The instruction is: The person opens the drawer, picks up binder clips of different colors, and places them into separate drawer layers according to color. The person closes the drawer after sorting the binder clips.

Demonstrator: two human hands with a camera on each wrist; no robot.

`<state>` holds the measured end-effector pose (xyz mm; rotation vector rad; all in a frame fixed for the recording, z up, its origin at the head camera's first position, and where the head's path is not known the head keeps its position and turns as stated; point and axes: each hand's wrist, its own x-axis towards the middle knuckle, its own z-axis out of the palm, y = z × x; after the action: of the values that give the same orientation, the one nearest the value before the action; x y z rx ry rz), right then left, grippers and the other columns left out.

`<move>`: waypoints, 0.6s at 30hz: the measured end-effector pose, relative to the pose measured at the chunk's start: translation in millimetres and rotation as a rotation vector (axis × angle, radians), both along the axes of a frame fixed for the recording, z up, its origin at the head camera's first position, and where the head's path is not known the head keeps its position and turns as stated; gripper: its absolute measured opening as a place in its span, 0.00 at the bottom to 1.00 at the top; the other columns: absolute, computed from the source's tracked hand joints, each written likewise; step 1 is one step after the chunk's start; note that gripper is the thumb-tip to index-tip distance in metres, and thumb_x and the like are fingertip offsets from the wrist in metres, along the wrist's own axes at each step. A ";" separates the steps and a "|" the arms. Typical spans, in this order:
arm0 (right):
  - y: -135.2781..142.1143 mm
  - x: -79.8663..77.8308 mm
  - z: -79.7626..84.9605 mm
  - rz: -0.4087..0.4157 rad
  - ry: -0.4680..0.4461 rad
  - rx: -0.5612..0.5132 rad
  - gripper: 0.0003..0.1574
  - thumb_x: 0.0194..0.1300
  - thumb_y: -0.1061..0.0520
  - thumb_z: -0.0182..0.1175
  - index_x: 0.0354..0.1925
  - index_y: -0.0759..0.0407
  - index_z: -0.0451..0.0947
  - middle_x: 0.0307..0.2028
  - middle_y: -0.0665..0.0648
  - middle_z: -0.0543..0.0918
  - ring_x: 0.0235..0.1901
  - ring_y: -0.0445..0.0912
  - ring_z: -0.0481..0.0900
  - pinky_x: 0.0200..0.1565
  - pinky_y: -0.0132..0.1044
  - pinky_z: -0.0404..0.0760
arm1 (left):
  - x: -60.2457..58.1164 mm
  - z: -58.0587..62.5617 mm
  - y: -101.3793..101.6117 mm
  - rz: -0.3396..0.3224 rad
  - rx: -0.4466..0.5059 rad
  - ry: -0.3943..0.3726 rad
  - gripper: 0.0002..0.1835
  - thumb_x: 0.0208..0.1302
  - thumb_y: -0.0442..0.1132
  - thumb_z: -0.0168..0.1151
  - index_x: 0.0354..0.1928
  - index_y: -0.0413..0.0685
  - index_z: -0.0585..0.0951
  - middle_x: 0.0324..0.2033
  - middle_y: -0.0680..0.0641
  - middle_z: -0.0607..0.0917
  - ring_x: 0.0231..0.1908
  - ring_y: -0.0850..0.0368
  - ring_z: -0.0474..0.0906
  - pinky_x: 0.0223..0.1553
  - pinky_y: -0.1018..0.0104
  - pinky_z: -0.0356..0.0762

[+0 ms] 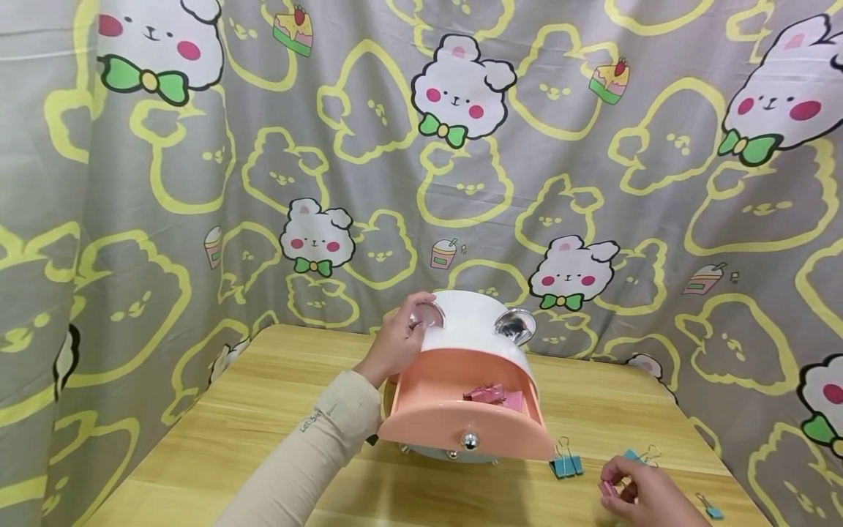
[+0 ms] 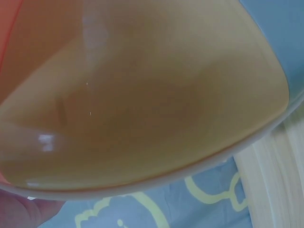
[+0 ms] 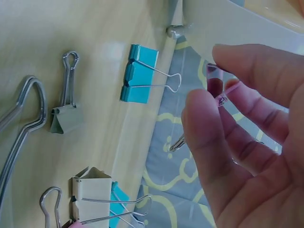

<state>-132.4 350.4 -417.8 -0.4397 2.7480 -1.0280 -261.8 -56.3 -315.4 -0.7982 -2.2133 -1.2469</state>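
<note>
A white desktop drawer box point(image 1: 467, 318) with two shiny round ears stands on the table, its peach top drawer point(image 1: 454, 428) pulled out. Several pink binder clips point(image 1: 486, 395) lie inside that drawer. My left hand point(image 1: 397, 338) grips the left ear point(image 1: 431, 315), thumb in front and fingers at its rim. To the right of the box, low over the table, my right hand point(image 1: 648, 494) pinches a small pink binder clip point(image 3: 215, 80) between thumb and fingertips. Fingers hide part of this clip.
A teal binder clip point(image 1: 568, 465) lies at the drawer's right front corner. Another teal clip point(image 1: 634, 455) is behind my right hand, and a small one point(image 1: 711, 510) sits to its right. The right wrist view also shows a pale clip point(image 3: 92, 194) and a grey-green one point(image 3: 66, 119). Patterned curtain point(image 1: 375, 183) surrounds the table.
</note>
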 end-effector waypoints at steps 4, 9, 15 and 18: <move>-2.4 1.9 4.5 -0.025 0.009 0.001 0.14 0.62 0.55 0.67 0.37 0.60 0.72 0.34 0.53 0.76 0.25 0.38 0.75 0.27 0.35 0.71 | 0.8 0.3 0.3 0.005 -0.002 -0.011 0.22 0.66 0.29 0.51 0.60 0.54 0.69 0.50 0.42 0.80 0.38 0.49 0.73 0.38 0.57 0.73; -3.2 2.5 7.6 -0.015 0.060 0.013 0.12 0.62 0.57 0.66 0.37 0.61 0.73 0.31 0.51 0.75 0.25 0.37 0.75 0.27 0.35 0.73 | 2.2 1.3 0.1 0.004 -0.004 -0.012 0.22 0.66 0.29 0.51 0.60 0.54 0.69 0.50 0.42 0.80 0.36 0.49 0.73 0.37 0.58 0.73; -4.7 2.4 10.1 -0.034 0.068 0.009 0.13 0.61 0.56 0.67 0.36 0.61 0.73 0.29 0.50 0.74 0.25 0.37 0.74 0.26 0.34 0.73 | 1.9 1.4 0.1 0.008 -0.002 0.001 0.22 0.66 0.28 0.51 0.60 0.54 0.69 0.49 0.42 0.80 0.34 0.50 0.72 0.36 0.59 0.72; -5.3 2.8 11.3 -0.038 0.084 0.015 0.13 0.60 0.56 0.68 0.36 0.62 0.74 0.29 0.50 0.75 0.25 0.37 0.74 0.26 0.34 0.73 | 1.9 1.2 0.0 0.010 -0.005 0.000 0.22 0.66 0.29 0.51 0.60 0.54 0.69 0.48 0.43 0.80 0.29 0.51 0.71 0.33 0.60 0.72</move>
<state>-129.6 345.1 -406.5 -0.4396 2.8472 -1.0194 -259.9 -56.2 -314.2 -0.7876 -2.2186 -1.2376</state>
